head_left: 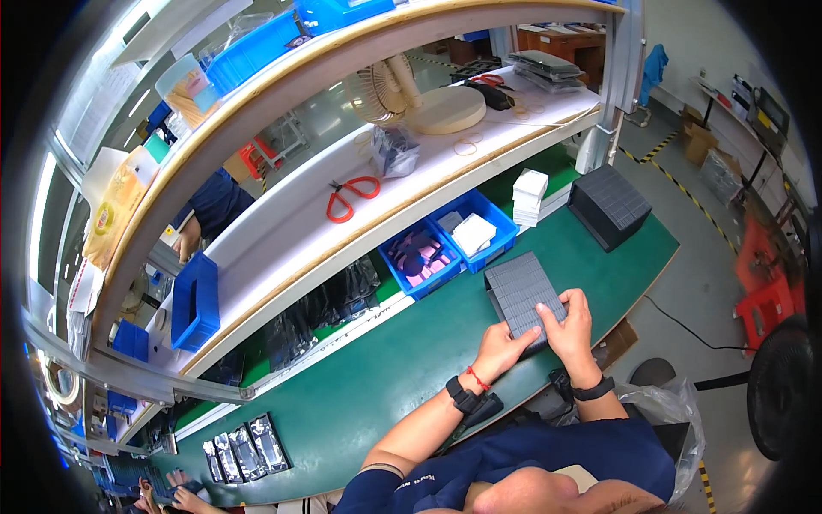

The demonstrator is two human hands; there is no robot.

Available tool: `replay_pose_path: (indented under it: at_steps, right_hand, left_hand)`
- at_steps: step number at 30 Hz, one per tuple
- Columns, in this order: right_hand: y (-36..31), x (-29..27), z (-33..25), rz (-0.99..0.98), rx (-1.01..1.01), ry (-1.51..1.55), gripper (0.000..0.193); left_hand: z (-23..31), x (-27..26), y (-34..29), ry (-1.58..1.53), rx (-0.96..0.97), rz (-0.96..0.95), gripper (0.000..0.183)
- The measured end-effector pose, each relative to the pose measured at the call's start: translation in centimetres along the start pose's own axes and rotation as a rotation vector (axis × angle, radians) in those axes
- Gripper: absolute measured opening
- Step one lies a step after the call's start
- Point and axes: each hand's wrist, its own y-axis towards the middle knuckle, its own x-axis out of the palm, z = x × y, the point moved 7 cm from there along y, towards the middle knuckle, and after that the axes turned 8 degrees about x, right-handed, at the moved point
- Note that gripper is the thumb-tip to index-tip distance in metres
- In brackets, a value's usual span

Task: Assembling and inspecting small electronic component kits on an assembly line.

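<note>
A dark grey block [524, 287], its top lined with rows of small rectangles, stands tilted on the green bench between my hands. My left hand [505, 344] grips its near left side, with the thumb over the edge. On the near right corner, my right hand [567, 327] is closed too, its thumb pressed on the top near the left thumb. The block's underside and some fingertips are hidden. A similar dark block [610, 208] sits farther right. Behind the held block are a blue bin with white pieces [473, 234] and a blue bin with pink and dark pieces [419, 259].
A white stack [529, 195] stands beside the bins. The shelf above carries red-handled scissors [353, 197], a plastic bag [396, 152] and a fan [385, 90]. Several black packages [247, 450] lie far left, near another person's hands [181, 495]. A black fan [779, 390] stands right.
</note>
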Motion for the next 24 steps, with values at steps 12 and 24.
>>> replay_pose_path:
  at_steps: [12, 24]
  right_hand:
    - [5.1, -7.3, 2.8, 0.482, -0.093, -0.164, 0.027]
    - [-11.1, 12.8, -12.0, -0.768, -0.201, 0.589, 0.021]
  left_hand:
    - [1.0, -7.7, -7.1, -0.182, -0.086, 0.08, 0.021]
    - [8.0, -12.2, -15.7, 0.708, 0.598, 0.408, 0.03]
